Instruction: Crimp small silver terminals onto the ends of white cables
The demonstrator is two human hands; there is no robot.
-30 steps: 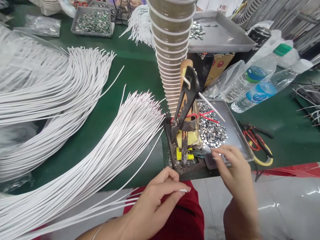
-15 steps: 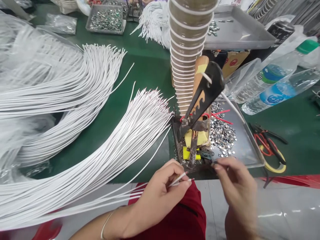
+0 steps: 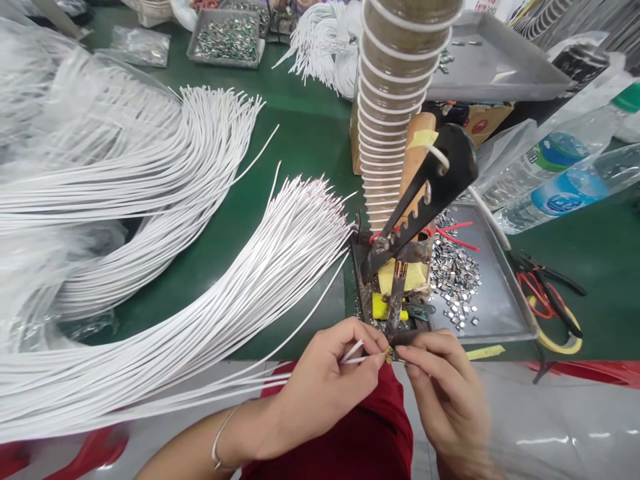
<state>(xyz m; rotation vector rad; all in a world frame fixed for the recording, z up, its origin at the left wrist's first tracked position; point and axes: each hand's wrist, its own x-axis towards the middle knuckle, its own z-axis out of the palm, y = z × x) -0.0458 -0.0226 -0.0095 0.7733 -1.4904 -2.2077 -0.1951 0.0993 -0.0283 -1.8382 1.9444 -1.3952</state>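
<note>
My left hand [image 3: 333,377] is closed on a few thin white wires [image 3: 356,360], their ends poking out past the thumb and forefinger. Facing it, my right hand [image 3: 445,387] pinches a small metal piece [image 3: 390,354] with a yellowish-green face, right at the wire ends. Whether wire and piece touch I cannot make out. Just behind both hands a soldering iron [image 3: 399,293] points down in a black stand [image 3: 425,193]. To the left lies a big bundle of white wires [image 3: 260,260] with reddish tips, from which several strands run toward my left hand.
Behind my right hand sits a metal tray [image 3: 500,293] with many small metal pieces. Pliers [image 3: 555,287] and a yellow tape roll [image 3: 555,343] lie right of it. Plastic bottles [image 3: 565,193] lean behind. A ribbed hose [image 3: 400,87] rises beyond the stand. More wires [image 3: 200,160] lie left.
My right hand has moved left from the tray's front edge to my left hand's fingertips, with the small metal piece now visible between them. The view has shifted slightly.
</note>
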